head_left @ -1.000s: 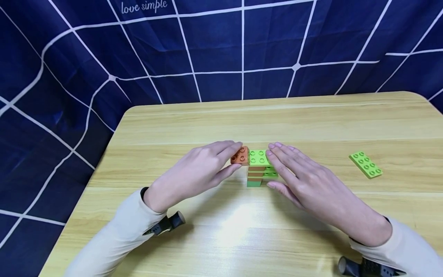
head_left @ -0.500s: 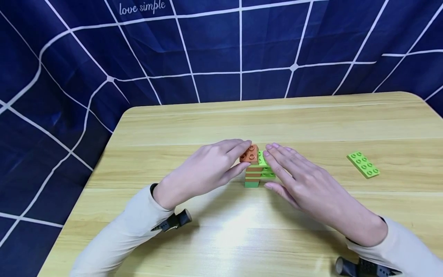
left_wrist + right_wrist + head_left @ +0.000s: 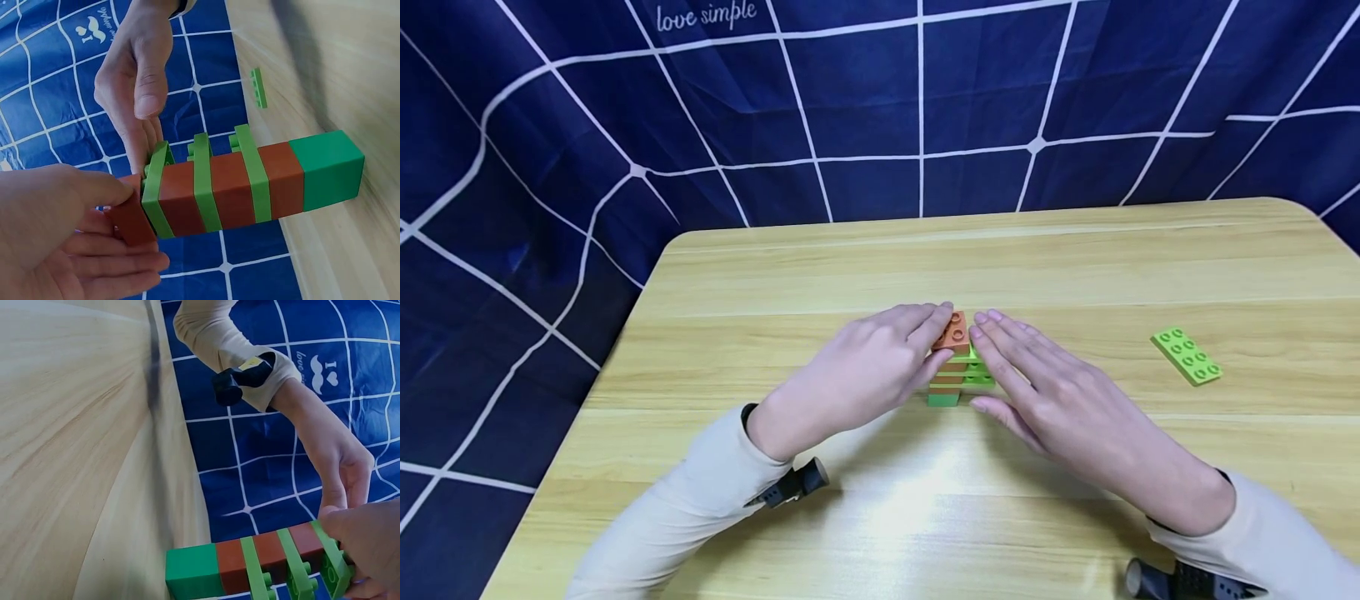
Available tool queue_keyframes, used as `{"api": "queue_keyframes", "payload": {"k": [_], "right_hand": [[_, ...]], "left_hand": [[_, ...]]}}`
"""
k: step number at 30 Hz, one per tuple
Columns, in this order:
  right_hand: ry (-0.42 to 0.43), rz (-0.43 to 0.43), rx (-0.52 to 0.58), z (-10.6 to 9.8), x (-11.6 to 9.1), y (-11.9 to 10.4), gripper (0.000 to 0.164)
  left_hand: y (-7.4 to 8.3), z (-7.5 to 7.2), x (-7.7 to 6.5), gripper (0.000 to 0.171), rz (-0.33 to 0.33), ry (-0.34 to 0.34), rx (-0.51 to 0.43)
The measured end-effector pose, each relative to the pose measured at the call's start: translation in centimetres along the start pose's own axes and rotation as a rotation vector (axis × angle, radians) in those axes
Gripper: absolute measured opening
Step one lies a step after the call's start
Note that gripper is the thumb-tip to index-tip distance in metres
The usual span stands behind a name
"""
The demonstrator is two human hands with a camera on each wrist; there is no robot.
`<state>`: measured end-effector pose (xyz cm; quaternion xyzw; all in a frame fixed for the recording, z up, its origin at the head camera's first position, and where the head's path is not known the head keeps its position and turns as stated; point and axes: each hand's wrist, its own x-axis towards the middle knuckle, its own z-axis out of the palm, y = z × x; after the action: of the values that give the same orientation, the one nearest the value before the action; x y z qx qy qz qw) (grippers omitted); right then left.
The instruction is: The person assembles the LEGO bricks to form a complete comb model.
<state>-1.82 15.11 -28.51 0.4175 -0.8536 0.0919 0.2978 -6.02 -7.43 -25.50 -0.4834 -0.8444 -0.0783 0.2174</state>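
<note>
My left hand (image 3: 872, 367) pinches an orange-brown toy brick (image 3: 957, 336) between thumb and fingers at the top of a brick tower. In the left wrist view this brick (image 3: 134, 219) is slightly tilted against the uppermost light green plate (image 3: 155, 203). Below it the tower alternates brown bricks (image 3: 232, 187) and light green plates, down to a green brick (image 3: 329, 172) on the table. The plates jut out toward my right hand (image 3: 1060, 396). That hand's fingers lie nearly straight at the top plate's overhanging end, its thumb lower at the near side.
A loose light green plate with studs (image 3: 1187, 357) lies on the wooden table (image 3: 820, 267) to the right. A dark blue curtain with white lines (image 3: 865, 108) hangs behind the table's far edge. Each wrist carries a black camera (image 3: 790, 485).
My left hand has moved right with the orange-brown brick, from beside the top light green plate to over its left part. The right hand has barely moved.
</note>
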Motion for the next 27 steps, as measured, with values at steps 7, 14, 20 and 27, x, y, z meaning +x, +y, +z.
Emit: {"api": "queue_keyframes", "payload": {"k": [7,14,20,27], "right_hand": [[-0.053,0.099,0.058,-0.4,0.1,-0.5,0.068],[-0.018,0.102,0.081,-0.2,0.2,-0.5,0.061],[0.041,0.039,0.078,0.1,0.5,-0.5,0.059],[0.051,-0.029,0.091,-0.1,1.0,0.0,0.059]], "left_hand": [[0.6,0.0,0.2,0.040,0.052,-0.011,0.122],[0.4,0.3,-0.1,0.042,-0.024,-0.004,-0.077],[-0.4,0.9,-1.3,0.046,0.005,0.124,-0.177],[-1.1,1.6,-2.0,0.046,0.111,0.217,-0.169]]}}
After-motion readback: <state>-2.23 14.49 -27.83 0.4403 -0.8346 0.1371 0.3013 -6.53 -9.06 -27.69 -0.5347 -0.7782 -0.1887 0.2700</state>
